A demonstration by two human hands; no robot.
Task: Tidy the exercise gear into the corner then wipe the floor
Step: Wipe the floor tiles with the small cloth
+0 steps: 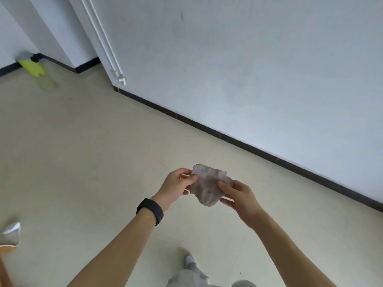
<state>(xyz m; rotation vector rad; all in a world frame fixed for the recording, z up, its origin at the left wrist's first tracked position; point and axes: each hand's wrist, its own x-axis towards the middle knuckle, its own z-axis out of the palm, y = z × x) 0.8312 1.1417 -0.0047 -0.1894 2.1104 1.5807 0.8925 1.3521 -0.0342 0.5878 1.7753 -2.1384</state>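
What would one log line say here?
left hand: holds cloth | right hand: holds cloth | cloth: off floor | yellow roll: against wall

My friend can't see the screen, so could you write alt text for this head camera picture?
A person's left hand and right hand pinch a crumpled, stained cloth between them above a pale floor, seen from their own head. A yellow-green roll sits far off to the left against the white wall, and a black band circles the left wrist.

Limp stained cloth rag (pixel 208 186); smooth, faintly glossy floor (pixel 93 152).
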